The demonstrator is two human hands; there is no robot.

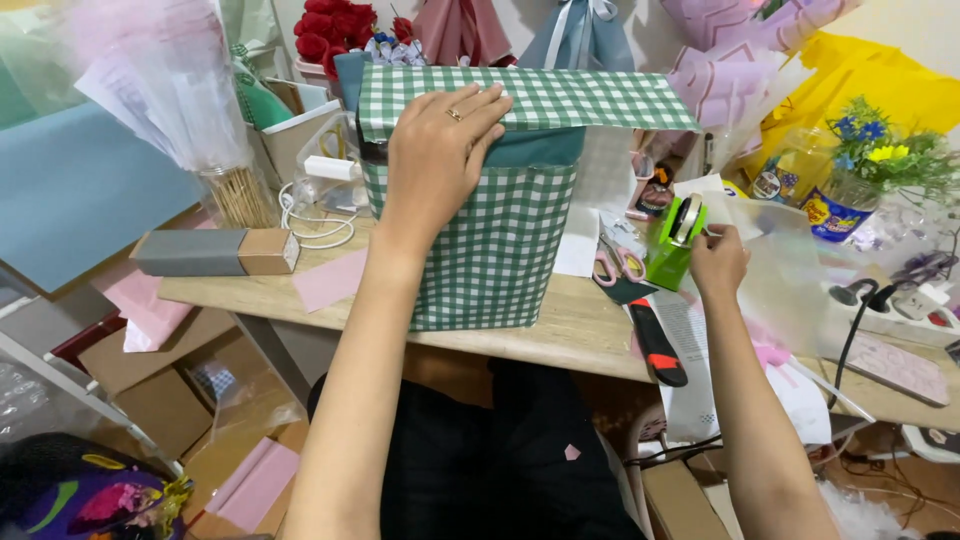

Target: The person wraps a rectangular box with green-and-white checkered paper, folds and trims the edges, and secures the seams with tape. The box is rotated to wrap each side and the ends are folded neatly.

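The tall box wrapped in green-and-white checked paper (495,240) stands upright on the light wooden table (560,325), near its front edge and a little left of the middle. A loose flap of the same checked paper folds over its top and juts out to the right. The left hand (440,155) lies flat on the top front edge of the box, fingers spread and pressing the paper down; a ring shows on one finger. The right hand (718,262) is well to the right of the box, its fingers pinched together at the bright green tape dispenser (678,240), which stands upright on the table just beside pink-handled scissors (620,262). Whether a strip of tape sits between the fingertips cannot be told. A black and orange utility knife (658,345) lies in front of the dispenser, near the table's edge. To the left of the box rest a grey and brown oblong carton (215,252) and a coil of white cable (315,222). Red artificial roses (335,25) stand behind the box.
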